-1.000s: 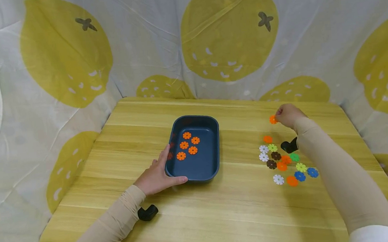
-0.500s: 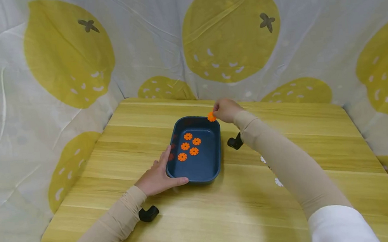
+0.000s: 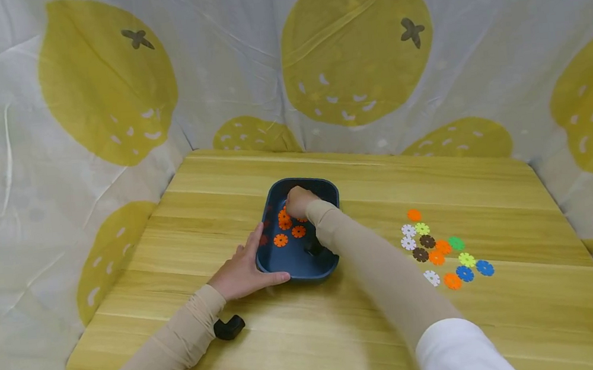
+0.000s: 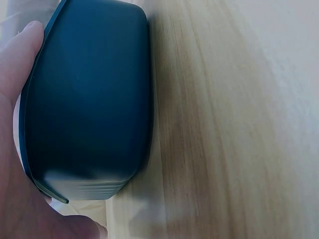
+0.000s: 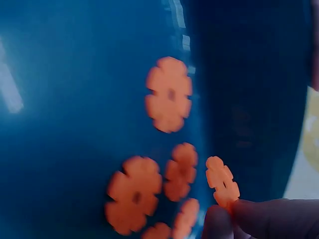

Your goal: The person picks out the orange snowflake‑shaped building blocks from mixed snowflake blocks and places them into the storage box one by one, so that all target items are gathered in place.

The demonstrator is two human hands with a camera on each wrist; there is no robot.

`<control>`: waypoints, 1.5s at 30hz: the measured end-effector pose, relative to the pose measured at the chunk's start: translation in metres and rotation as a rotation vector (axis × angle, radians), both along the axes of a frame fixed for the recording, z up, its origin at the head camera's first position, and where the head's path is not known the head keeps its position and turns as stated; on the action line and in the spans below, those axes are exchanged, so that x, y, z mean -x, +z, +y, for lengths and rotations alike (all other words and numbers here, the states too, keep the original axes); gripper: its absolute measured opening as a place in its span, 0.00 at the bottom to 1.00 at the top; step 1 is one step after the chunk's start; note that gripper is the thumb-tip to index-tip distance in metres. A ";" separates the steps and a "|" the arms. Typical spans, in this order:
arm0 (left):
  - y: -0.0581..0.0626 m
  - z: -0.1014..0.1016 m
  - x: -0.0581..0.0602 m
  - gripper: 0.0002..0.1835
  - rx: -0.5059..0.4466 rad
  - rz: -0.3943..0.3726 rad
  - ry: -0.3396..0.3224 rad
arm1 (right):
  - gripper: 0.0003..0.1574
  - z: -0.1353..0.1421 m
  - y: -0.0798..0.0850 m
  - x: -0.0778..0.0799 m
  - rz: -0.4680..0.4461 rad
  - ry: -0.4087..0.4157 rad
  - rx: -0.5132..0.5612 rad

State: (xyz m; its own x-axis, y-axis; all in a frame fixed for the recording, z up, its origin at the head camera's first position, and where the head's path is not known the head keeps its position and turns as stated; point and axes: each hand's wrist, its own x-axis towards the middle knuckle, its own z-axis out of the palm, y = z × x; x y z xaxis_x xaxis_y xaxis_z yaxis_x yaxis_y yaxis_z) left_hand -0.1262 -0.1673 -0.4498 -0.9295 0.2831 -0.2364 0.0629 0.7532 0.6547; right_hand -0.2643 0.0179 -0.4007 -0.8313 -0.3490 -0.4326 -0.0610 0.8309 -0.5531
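Note:
A dark blue rectangular tray stands on the wooden table. My left hand rests against its near-left corner, fingers along the left side and thumb along the near rim. In the left wrist view, the tray's outer wall fills much of the picture. My right hand reaches inside the tray over its far half. Thumb and finger pinch an orange notched flower-shaped disc, above the tray's floor. Several more orange discs lie in the tray, some partly hidden by the right hand.
To the right of the tray several loose notched discs lie on the table: orange, white, brown, green, yellow and blue. A lemon-print curtain hangs behind the table.
My right hand has carried the orange disc leftward from beyond the loose discs, over the tray's far-right corner and down into the tray. My left hand has stayed at the tray's corner.

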 end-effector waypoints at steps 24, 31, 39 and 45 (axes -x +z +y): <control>0.002 0.003 -0.001 0.69 0.022 -0.033 0.016 | 0.11 0.025 0.024 -0.013 0.078 -0.027 0.138; 0.004 0.004 -0.002 0.69 0.041 -0.048 0.030 | 0.13 0.057 0.053 -0.014 0.180 -0.055 0.173; 0.004 0.004 -0.002 0.70 0.040 -0.042 0.032 | 0.15 0.130 0.055 -0.008 0.173 -0.152 0.130; 0.005 0.004 -0.003 0.70 0.018 -0.049 0.030 | 0.17 0.191 0.032 -0.004 0.120 -0.222 0.073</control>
